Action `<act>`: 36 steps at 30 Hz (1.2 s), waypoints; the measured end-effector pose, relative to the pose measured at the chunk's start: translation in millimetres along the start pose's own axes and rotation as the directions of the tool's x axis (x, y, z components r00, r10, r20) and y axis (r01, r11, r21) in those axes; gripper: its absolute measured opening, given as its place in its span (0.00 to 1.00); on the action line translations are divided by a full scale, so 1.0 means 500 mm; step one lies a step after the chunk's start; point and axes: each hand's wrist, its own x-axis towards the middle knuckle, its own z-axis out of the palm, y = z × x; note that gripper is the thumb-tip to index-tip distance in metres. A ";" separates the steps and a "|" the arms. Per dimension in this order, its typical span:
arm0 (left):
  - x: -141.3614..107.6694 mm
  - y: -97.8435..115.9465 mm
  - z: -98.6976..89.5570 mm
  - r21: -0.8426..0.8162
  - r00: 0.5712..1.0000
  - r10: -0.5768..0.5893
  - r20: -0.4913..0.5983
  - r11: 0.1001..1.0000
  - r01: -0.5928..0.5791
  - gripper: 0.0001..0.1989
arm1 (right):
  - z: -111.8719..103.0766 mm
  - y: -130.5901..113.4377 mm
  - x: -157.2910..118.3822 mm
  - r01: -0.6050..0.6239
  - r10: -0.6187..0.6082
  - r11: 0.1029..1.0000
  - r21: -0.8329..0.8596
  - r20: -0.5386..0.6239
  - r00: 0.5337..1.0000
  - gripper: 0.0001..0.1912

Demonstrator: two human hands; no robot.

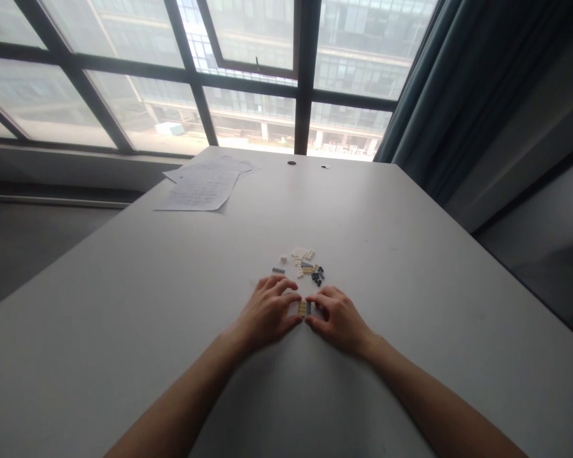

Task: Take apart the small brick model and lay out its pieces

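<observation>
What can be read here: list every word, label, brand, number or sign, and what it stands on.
Readable text: none.
White papers on the table: lines of print, too small and blurred to read.
Yellowish brick and grey brick: no lettering can be made out.
Building outside: no sign can be made out.

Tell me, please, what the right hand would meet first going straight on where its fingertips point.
Past the grey piece it holds, the right hand would probably meet the yellow piece by the left hand; depth is unclear.
</observation>
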 end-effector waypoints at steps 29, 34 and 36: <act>0.043 -0.104 0.011 0.180 0.930 -0.292 -0.224 0.925 0.334 0.09 | 0.004 0.006 -0.002 -0.075 0.138 0.961 0.266 -0.227 0.964 0.12; 0.041 -0.088 0.001 0.145 0.923 -0.283 -0.261 0.934 0.327 0.08 | 0.003 0.007 -0.002 -0.066 0.145 0.957 0.284 -0.266 0.953 0.10; 0.038 -0.063 -0.011 0.053 0.916 -0.304 -0.260 0.943 0.328 0.07 | 0.001 0.006 -0.003 -0.053 0.140 0.957 0.285 -0.295 0.945 0.10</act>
